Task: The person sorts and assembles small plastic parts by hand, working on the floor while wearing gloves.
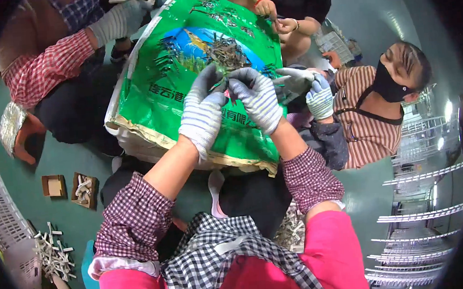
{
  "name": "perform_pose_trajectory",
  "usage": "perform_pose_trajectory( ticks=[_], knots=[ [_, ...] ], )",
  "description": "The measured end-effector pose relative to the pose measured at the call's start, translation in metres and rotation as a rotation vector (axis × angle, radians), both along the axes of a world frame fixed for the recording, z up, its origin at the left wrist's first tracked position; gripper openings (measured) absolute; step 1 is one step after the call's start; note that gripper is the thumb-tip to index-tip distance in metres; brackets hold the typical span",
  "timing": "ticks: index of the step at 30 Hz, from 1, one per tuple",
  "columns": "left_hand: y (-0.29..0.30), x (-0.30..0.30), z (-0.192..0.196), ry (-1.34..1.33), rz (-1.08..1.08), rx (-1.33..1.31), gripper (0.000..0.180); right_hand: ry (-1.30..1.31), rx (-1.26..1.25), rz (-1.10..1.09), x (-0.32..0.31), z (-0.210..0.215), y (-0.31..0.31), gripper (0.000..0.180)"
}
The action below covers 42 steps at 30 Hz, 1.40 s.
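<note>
A small pink piece (227,93) is pinched between the gloved left hand (204,111) and right hand (258,98), both closed on it, though its kind is too small to tell. It is held above the green sack (164,80), with a heap of grey parts (226,53) lying at twelve o'clock from the hands.

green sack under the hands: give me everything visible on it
The green sack is a large woven-plastic-looking bag, glossy and wrinkled, printed with a round blue picture and pale lettering. It lies flat and tilted as a work surface among seated people, its frayed yellowish lower edge facing the wearer. A small heap of thin grey pieces sits near its middle. The gloved left hand and right hand meet just above it, pinching a small piece; co-workers' hands reach over its far and right edges.
</note>
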State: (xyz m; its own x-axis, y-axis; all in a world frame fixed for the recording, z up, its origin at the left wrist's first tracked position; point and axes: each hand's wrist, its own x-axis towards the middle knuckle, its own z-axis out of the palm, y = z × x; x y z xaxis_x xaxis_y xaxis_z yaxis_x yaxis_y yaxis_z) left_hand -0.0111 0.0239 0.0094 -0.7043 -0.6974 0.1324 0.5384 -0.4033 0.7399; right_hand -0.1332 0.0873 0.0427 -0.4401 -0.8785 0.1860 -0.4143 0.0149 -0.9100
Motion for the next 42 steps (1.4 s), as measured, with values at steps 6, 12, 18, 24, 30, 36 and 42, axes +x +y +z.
perform_pose_trajectory(
  ticks=[6, 12, 18, 24, 30, 36, 42],
  knots=[
    [-0.007, 0.019, 0.006, -0.12, 0.036, 0.196, 0.054, 0.131, 0.135, -0.036, -0.03, 0.0, -0.072, 0.02],
    [-0.004, 0.029, 0.005, -0.093, -0.013, 0.083, 0.046, 0.596, 0.291, -0.082, -0.084, -0.027, -0.178, 0.026],
    [-0.01, 0.033, 0.003, -0.087, 0.0, 0.061, 0.043, 0.868, 0.52, -0.127, -0.09, -0.047, -0.246, 0.028],
    [-0.01, 0.029, 0.001, -0.134, -0.014, 0.018, 0.042, 0.875, 0.604, -0.084, -0.096, -0.061, -0.265, 0.031],
    [-0.007, 0.025, 0.0, -0.127, -0.011, -0.047, 0.031, 0.674, 0.394, -0.015, -0.107, -0.05, -0.232, 0.031],
    [0.007, 0.022, 0.001, -0.389, -0.082, -0.735, 0.024, 0.588, 0.32, -0.071, -0.141, -0.012, -0.159, 0.035],
    [0.01, 0.01, 0.0, -0.42, -0.114, -0.784, 0.024, 0.794, 0.512, -0.046, -0.124, -0.017, -0.12, 0.031]
  ],
)
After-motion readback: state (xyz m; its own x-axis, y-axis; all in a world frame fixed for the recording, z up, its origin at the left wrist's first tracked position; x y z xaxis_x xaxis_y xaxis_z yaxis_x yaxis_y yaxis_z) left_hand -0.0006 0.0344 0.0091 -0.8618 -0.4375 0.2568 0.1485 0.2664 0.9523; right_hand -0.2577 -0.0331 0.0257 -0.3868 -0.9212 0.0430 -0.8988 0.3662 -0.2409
